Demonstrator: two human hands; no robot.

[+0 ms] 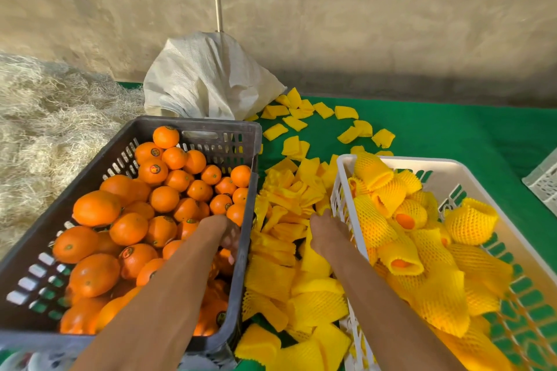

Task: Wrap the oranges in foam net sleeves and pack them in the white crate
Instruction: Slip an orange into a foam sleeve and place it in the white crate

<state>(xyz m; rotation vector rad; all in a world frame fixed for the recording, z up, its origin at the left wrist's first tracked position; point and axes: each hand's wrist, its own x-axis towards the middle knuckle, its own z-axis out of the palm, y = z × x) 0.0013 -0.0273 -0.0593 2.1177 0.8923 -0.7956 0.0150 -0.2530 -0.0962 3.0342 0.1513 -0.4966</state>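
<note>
You are at the pick-up step of a fresh round: your left hand (227, 236) reaches down into the dark crate (208, 129), fingers curled over the bare oranges (129, 205) at its near right corner, though whether it already grips one you cannot tell, since the fingertips are blurred. Your right hand (327, 233) is down on the heap of loose foam net sleeves (280, 253) between the two crates, its fingers hidden, so its hold cannot be told either. The white crate (452, 164) on your right already holds many sleeved oranges (410, 215). Next, I judge, you need one orange lifted clear and one sleeve opened wide enough to slide over it
</note>
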